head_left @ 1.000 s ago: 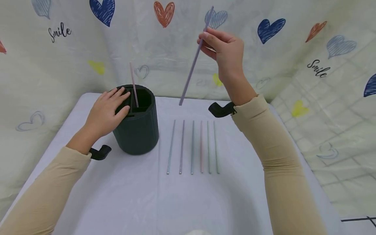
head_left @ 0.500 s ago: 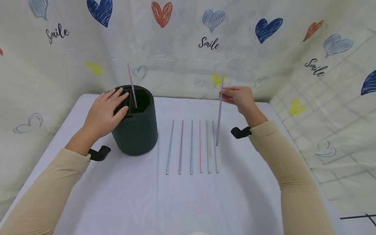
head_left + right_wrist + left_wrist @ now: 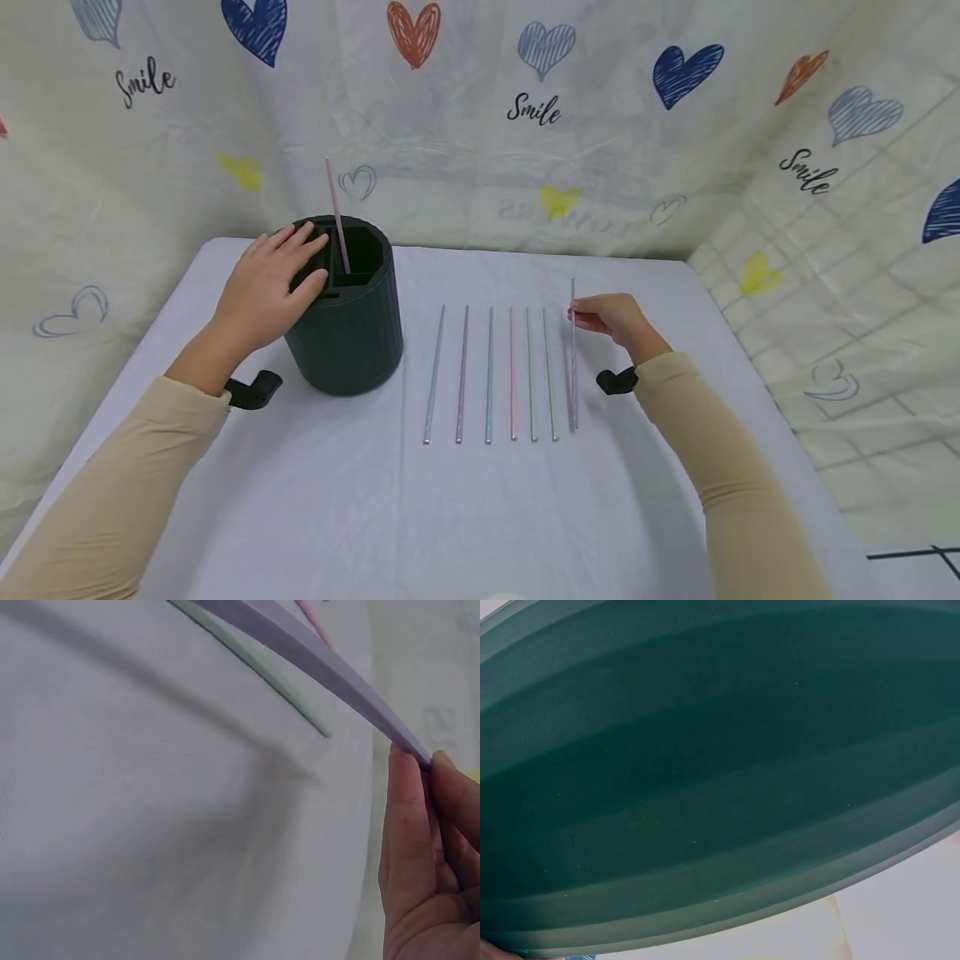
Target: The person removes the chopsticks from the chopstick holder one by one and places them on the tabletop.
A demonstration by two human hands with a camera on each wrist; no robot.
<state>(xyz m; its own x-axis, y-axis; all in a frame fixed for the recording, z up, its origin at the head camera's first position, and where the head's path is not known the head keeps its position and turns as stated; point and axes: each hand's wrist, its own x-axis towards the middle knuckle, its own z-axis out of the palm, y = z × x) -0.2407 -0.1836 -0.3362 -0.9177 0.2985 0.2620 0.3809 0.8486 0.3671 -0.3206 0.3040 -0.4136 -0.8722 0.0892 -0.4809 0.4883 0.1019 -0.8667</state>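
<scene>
In the head view my left hand (image 3: 272,279) rests with spread, fairly straight fingers on the top of a dark green ribbed pencil holder (image 3: 348,346). Its ribbed wall (image 3: 720,765) fills most of the left wrist view. A pink pencil (image 3: 337,212) leans upright in one compartment. My right hand (image 3: 611,318) pinches a thin purple pencil (image 3: 573,375) near its far end, between thumb and fingers. This pencil slants low over the table, to the right of the row; whether its near end touches the cloth I cannot tell. The right wrist view shows its faceted side (image 3: 330,671).
Several pencils lie side by side on the white table (image 3: 480,517): blue (image 3: 434,375), purple (image 3: 462,375), another blue (image 3: 490,375), pink (image 3: 513,375) and green (image 3: 532,375) among them. A heart-patterned curtain (image 3: 465,158) stands behind the table.
My right hand has come down from high above the table and moved right, bringing the purple pencil beside the row's right end. My left hand stays on the holder.
</scene>
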